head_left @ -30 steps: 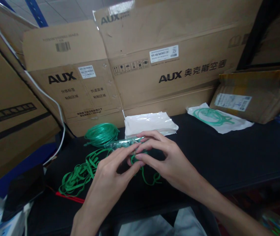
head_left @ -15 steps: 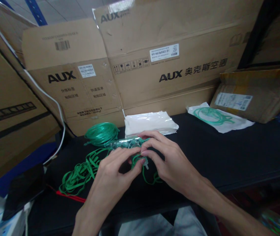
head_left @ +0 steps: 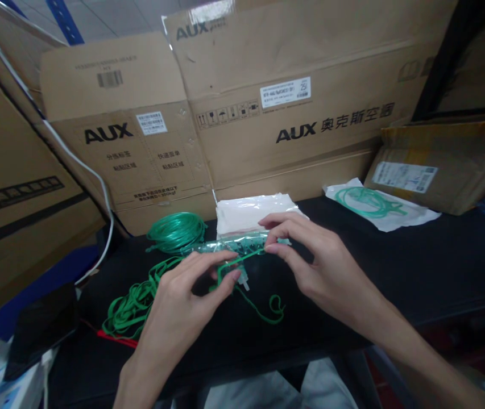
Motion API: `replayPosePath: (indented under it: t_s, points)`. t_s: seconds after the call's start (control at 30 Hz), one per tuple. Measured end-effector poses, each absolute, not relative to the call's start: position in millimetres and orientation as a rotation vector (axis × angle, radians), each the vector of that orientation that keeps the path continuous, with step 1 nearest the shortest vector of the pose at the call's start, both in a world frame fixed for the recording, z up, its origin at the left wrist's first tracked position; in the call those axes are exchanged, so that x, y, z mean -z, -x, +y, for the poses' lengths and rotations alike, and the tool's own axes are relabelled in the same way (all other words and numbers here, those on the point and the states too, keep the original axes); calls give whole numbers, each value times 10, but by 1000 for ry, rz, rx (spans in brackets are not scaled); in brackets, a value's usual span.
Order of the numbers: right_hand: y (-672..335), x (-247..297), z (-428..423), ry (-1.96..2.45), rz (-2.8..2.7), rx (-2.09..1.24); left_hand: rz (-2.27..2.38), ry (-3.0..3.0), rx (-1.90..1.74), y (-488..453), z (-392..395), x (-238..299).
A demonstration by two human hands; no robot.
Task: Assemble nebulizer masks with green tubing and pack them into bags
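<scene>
My left hand [head_left: 182, 301] pinches a thin green cord [head_left: 263, 309] between thumb and fingers just above the black table [head_left: 396, 267]. My right hand [head_left: 314, 261] pinches the same cord a little further right, and a short length is stretched taut between the two hands. The cord's loose end curls on the table below my hands. Behind my fingers lies a clear plastic bag with green cord inside [head_left: 229, 245].
A tangled pile of green cord [head_left: 135, 301] and a green coil [head_left: 176, 230] lie at the left. A stack of clear bags [head_left: 251, 207] sits behind. A bagged cord [head_left: 370, 201] and a taped parcel [head_left: 434, 165] rest at the right. Cardboard boxes [head_left: 268, 96] wall the back.
My hands have drawn apart, the right one moving right and up, pulling the green cord straight between them. The cord's loose end has slid to the right on the table.
</scene>
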State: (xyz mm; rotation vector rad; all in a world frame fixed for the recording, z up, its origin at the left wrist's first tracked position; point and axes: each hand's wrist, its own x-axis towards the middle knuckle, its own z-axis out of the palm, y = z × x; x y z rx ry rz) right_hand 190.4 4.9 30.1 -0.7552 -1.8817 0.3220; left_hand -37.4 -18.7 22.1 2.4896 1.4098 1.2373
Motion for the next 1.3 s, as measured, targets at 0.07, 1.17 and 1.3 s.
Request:
replayPosePath:
  t_s: [0.07,1.17,1.3]
  points:
    - [-1861,-262,45,736,-1895,-521,1396,-2440,-1237,364,-177,-219]
    - [-1653,261,496,994,-1621,-1298,1439,-2482,-418,-108,-166,191]
    - [-1646,272,493,988,-1636,-1274,1446,-2430,-376,-93,-145,189]
